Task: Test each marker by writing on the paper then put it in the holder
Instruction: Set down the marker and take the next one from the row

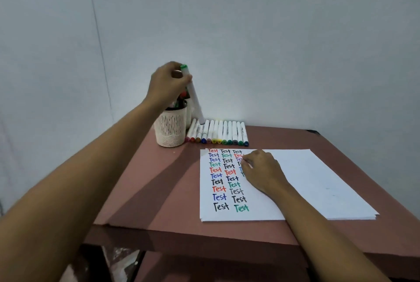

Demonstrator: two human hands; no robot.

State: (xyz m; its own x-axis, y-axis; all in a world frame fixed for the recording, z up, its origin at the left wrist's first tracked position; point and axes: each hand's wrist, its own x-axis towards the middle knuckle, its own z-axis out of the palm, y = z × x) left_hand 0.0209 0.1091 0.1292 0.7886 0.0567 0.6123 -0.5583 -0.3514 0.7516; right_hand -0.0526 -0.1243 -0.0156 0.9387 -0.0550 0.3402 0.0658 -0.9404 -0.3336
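Clamps the grip of the left hand [167,84] round a green-capped marker [195,97], tilted beside the holder [169,129] at the tabletop's [159,190] far left, probably for dropping in. Rests the right hand [261,171], loosely curled and holding nothing, on the paper [318,179], likely steadying it.

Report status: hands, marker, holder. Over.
Left hand grips green-capped marker, tilted, right of holder, not in. Right hand rests on paper, nothing seen held. Row of markers below marker's lower end.
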